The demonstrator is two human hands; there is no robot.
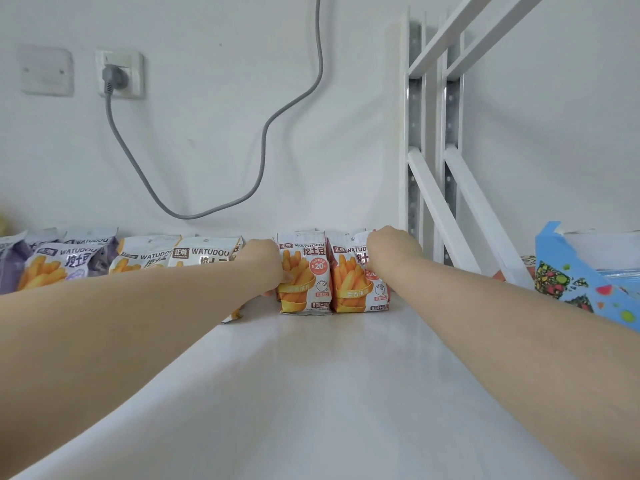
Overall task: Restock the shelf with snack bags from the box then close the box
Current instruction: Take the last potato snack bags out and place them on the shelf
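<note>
I've got open shelf [311, 375] all down the middle. Bags [306, 292] line the whole back, and the frame [433, 202] plus the blue box [550, 251] crowd the right side.

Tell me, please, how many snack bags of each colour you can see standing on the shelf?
purple bags: 3
yellow bags: 2
red bags: 2
Total: 7 in view; more may be hidden behind these.
</note>
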